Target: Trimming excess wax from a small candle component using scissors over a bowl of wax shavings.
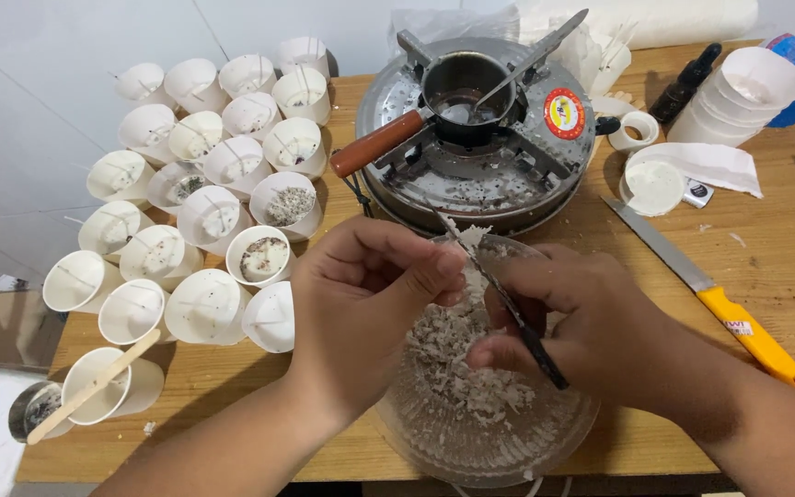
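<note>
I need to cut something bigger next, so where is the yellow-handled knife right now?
In the head view, the yellow-handled knife lies on the wooden table to the right of the right hand, blade pointing up-left toward the stove.

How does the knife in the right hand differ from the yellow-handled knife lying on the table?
The knife in the right hand has a dark handle and narrow blade, held tilted over the glass bowl of white shavings. The yellow-handled knife has a broader, longer blade and lies flat and untouched on the table. Both have plain metal blades.
</note>
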